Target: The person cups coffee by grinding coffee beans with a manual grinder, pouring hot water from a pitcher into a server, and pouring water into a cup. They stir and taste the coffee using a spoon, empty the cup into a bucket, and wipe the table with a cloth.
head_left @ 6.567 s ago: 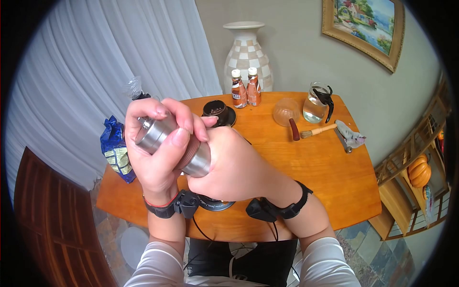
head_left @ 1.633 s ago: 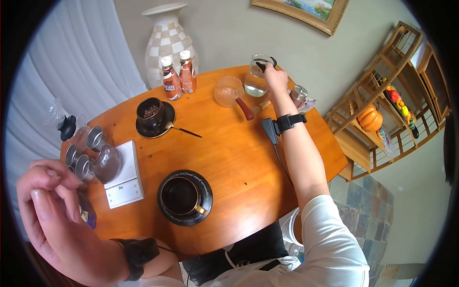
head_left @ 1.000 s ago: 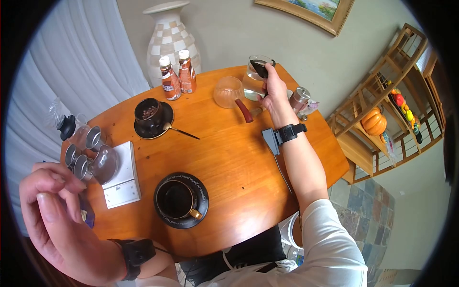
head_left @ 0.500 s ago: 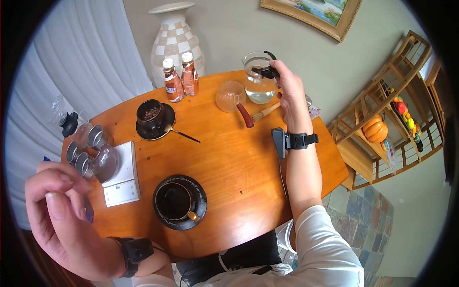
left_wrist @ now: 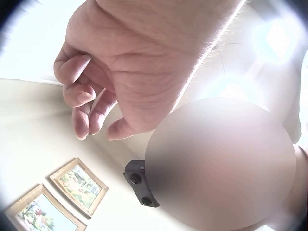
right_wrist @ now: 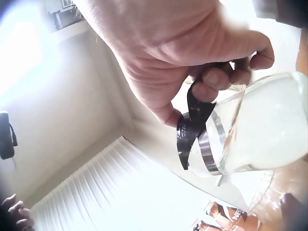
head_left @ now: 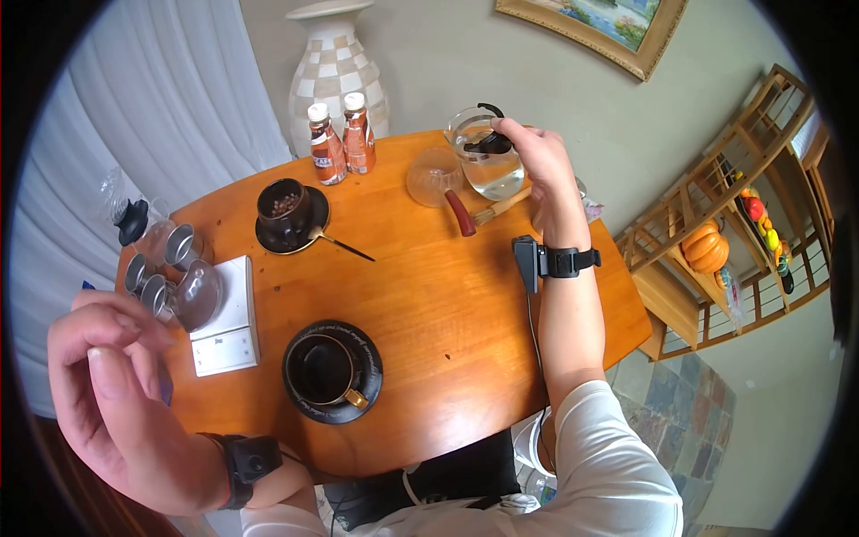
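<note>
In the head view my right hand (head_left: 541, 161) grips the black handle of a glass water jug (head_left: 497, 182) at the back right of the table. The right wrist view shows my fingers curled round that handle (right_wrist: 199, 108), with clear water inside the glass. My left hand (head_left: 107, 385) hangs over the left side, fingers loosely curled; in the left wrist view the same hand (left_wrist: 134, 67) holds nothing. Close beside the jug stands a ribbed glass pot (head_left: 431, 182) with a dark red handle (head_left: 460, 215). A wooden-handled brush (head_left: 503, 207) lies in front of the jug.
A black cup (head_left: 320, 369) sits on a saucer front centre. Behind are a cup of beans (head_left: 284, 211), a spoon (head_left: 349, 246) and two bottles (head_left: 343, 139). Left stand a white scale (head_left: 224, 351), a round glass vessel (head_left: 199, 295) and metal-rimmed jars (head_left: 183, 248).
Both hands held a steel hand grinder earlier; it then stood at the right, now mostly hidden. My right hand reached the jug, gripped its handle and turned it. The left hand stayed nearly still lately.
</note>
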A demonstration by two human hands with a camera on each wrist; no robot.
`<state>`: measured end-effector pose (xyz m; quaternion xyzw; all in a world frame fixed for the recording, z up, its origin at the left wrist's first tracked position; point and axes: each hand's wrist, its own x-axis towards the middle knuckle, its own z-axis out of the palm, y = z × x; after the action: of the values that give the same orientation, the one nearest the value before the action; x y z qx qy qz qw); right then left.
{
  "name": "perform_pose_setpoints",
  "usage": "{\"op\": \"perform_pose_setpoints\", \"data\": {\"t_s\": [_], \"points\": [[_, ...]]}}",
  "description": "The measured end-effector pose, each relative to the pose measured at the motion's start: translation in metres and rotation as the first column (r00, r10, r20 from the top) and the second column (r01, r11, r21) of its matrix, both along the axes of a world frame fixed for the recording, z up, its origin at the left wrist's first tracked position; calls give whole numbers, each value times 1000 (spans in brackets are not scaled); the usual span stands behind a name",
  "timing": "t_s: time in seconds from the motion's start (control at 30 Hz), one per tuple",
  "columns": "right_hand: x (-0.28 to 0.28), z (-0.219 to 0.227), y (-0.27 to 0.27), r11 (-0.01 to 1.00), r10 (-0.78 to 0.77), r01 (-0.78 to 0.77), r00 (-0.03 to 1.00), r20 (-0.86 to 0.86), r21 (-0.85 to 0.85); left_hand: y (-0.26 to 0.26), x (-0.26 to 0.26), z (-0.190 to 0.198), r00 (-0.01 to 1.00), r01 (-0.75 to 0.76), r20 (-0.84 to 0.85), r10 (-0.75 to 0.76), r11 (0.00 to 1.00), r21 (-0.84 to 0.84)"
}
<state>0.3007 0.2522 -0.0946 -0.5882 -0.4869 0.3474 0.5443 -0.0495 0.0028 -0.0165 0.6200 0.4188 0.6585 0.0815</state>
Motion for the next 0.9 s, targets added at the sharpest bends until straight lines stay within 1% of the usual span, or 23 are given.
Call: {"op": "perform_pose_setpoints", "data": {"t_s": [0.03,0.07,0.1,0.17,0.23,0.3,0.33,0.4,0.47,0.57,0.63,0.9], "points": [[3,-2,2,1000,4,-3,998,56,-1,0,2,1,1000,1,3,-1,1000,-1],[4,-2,2,1000,7,-7,994,111,-2,1,4,2,999,-34,-4,34,999,1],[4,-1,2,1000,6,-6,994,114,-2,2,5,3,997,-70,-10,70,998,3],[4,1,-1,1000,26,-23,984,178,-17,2,4,3,998,-51,-20,51,999,0],[5,2,-2,999,28,-23,980,198,-29,1,5,4,999,-36,-31,36,999,0],[7,-2,3,999,33,-25,976,216,-39,0,8,6,1000,-19,22,20,999,-35],[9,-9,9,1000,9,-6,973,230,-16,1,7,5,1000,-21,22,21,999,-32],[10,-12,12,1000,-14,12,970,243,9,3,5,0,999,29,-33,-28,999,30],[9,-13,13,1000,-29,31,955,295,-2,4,6,0,999,32,-29,-31,999,36],[8,-14,13,1000,-24,29,949,314,-11,4,8,1,999,42,-34,-40,998,38],[12,-22,22,1000,-27,31,942,335,-7,4,9,2,998,48,-42,-46,998,35],[6,-18,19,997,-62,78,887,458,-16,3,14,2,999,29,-39,-29,1000,9]]}}
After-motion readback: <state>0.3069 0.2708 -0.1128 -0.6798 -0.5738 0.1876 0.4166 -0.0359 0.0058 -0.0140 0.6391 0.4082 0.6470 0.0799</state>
